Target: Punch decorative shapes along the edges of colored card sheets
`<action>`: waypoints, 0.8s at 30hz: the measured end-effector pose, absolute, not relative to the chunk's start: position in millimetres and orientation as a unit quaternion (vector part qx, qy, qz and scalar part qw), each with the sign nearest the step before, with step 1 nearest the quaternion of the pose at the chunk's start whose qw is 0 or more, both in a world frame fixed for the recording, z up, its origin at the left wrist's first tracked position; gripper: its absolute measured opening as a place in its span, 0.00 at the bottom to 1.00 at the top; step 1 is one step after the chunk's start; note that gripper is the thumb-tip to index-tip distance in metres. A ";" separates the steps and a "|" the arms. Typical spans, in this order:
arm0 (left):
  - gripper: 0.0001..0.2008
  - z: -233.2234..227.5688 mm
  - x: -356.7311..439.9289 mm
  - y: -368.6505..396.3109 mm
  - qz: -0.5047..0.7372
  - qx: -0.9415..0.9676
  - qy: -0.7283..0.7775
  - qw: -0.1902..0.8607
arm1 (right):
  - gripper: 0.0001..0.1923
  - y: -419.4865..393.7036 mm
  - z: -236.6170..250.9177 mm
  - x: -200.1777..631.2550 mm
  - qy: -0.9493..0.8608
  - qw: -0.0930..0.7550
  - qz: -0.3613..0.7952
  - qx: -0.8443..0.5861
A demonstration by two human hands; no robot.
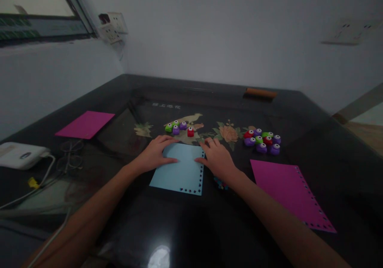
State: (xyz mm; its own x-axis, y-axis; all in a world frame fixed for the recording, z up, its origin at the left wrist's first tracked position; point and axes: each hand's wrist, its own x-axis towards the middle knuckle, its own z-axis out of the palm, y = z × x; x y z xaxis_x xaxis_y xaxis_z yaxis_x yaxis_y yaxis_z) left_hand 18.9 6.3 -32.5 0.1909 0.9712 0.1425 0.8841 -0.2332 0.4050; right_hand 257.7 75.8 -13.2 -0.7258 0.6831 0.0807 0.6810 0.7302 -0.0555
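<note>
A light blue paper sheet [182,172] lies flat on the dark glossy table [167,228], with small punched shapes along its right and near edges. My left hand [155,153] rests on its far left corner, fingers spread over the paper. My right hand [218,157] touches the sheet's right edge near the far corner. Just beyond the sheet sit a few small craft punches [178,128] in green, purple and red. A second cluster of several punches [262,140] sits to the right.
A magenta sheet [291,192] with a punched right edge lies at the right. Another magenta sheet [85,124] lies at the far left. A white device [20,155] with cables sits at the left edge. Small paper bits [220,184] lie under my right wrist.
</note>
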 end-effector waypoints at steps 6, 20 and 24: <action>0.32 -38.0 17.8 7.9 0.166 0.762 0.620 0.090 | 0.22 72.9 -10.6 259.6 -0.933 0.058 0.015 -0.356; 0.29 -34.0 21.7 6.6 0.195 0.769 0.604 0.084 | 0.07 74.4 -15.6 259.6 -0.913 0.161 0.043 -0.374; 0.26 -28.2 25.8 5.9 0.207 0.761 0.609 0.081 | 0.03 74.9 -15.6 259.7 -0.906 0.157 0.073 -0.386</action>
State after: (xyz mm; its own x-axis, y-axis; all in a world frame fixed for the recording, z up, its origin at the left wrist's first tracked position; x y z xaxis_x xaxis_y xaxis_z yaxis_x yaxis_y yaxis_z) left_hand 25.8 5.9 -28.2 0.1715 0.9611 0.2167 0.8938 -0.2443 0.3760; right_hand 259.7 74.9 -15.6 -0.6521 0.7229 0.2286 0.6772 0.6909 -0.2530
